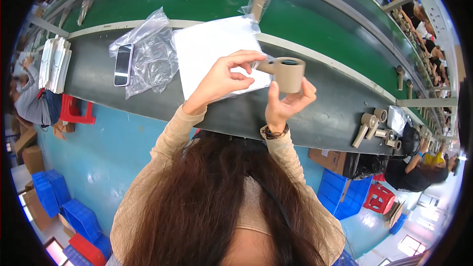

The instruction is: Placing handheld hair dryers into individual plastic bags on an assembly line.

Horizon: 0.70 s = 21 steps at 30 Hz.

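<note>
My right hand (285, 104) grips a tan handheld device (289, 77) from below, thumb on one side and fingers on the other. The device has a short cylindrical head with a dark opening on top and a handle pointing left, like a small fan or hair dryer. My left hand (220, 80) is at the handle, its upper fingertips at or touching it; the thumb stands apart from them. Beneath both hands lies a white sheet (207, 44), flat on the dark table (226, 116). Left of it are crumpled clear plastic bags (155, 61) and a phone (123, 65).
Beyond the table runs a green conveyor belt (143, 10) carrying bagged tan devices (260, 2). Several similar devices (364, 129) lie at the table's right end. A stack of white folded papers (54, 64) stands at the left. Blue crates (340, 192) and red stools (78, 111) are on the floor.
</note>
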Available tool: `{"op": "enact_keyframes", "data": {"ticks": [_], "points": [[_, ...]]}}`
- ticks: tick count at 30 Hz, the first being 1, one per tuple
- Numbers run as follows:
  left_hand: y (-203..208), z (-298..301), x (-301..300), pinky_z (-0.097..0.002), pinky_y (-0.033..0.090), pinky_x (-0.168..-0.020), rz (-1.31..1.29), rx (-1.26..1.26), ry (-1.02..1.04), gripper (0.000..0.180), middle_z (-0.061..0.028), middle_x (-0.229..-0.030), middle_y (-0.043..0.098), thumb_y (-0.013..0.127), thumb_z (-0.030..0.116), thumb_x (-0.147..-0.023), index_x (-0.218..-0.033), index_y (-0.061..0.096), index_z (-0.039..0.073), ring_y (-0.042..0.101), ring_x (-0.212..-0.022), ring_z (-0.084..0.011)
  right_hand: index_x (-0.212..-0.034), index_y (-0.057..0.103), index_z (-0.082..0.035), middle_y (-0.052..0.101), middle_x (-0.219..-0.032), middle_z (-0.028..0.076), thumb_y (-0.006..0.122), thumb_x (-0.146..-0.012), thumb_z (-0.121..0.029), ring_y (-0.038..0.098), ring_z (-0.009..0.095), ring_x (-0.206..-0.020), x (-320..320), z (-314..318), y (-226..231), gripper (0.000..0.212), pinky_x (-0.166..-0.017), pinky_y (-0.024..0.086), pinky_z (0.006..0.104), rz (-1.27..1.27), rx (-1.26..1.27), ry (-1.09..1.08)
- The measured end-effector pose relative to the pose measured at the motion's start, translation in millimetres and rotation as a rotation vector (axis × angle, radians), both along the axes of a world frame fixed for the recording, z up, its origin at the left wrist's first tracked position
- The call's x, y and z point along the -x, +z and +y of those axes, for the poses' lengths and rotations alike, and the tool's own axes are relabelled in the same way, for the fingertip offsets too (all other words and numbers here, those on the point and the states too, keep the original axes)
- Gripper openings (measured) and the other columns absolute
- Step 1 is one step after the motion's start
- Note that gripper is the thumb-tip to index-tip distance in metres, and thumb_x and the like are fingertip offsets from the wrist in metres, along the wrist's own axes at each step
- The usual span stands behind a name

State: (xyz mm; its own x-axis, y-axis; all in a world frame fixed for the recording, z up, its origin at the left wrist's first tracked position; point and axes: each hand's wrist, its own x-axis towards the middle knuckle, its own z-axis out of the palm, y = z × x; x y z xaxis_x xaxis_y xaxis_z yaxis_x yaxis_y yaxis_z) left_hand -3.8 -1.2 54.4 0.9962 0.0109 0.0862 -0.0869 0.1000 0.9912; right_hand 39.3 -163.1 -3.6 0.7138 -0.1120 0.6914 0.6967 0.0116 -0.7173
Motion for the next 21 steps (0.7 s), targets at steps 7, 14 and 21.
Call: {"op": "enact_keyframes", "data": {"ticks": [7, 14, 21], "points": [[12.1, 17.3, -6.0, -0.0202, 0.047, -0.075, -0.018, 0.03, 0.006, 0.05, -0.0042, -0.132, 0.05, 0.057, -0.008, -0.076, -0.123, 0.062, 0.006, 0.048, -0.087, -0.0089, -0.119, 0.055, -0.008, 0.052, -0.109, 0.013, 0.083, -0.061, -0.009, 0.058, 0.026, -0.094, -5.6, -5.9, 26.7, 0.064, -0.068, 0.05, 0.0313, -0.144, 0.547, 0.051], [21.8, 22.6, -15.0, -0.0233, 0.05, -0.07, -0.186, -0.561, 0.149, 0.053, -0.0074, -0.121, 0.061, 0.053, -0.008, -0.071, -0.121, 0.062, 0.006, 0.053, -0.08, -0.0136, -0.118, 0.057, -0.01, 0.053, -0.1, 0.01, 0.081, -0.065, -0.037, 0.058, 0.03, -0.083, -59.2, 5.2, 72.6, 0.064, -0.072, 0.048, 0.0375, -0.2, 1.152, 0.268], [-21.7, 47.8, -46.2, -0.0294, 0.052, -0.071, -0.282, -0.912, 0.309, 0.047, -0.0111, -0.119, 0.062, 0.054, -0.005, -0.071, -0.116, 0.063, 0.003, 0.06, -0.081, -0.0187, -0.091, 0.071, -0.006, 0.056, -0.091, 0.008, 0.074, -0.076, -0.03, 0.057, 0.027, -0.082, -124.5, 10.4, 68.2, 0.028, -0.073, 0.045, 0.0373, -0.23, 1.347, 0.716]]}}
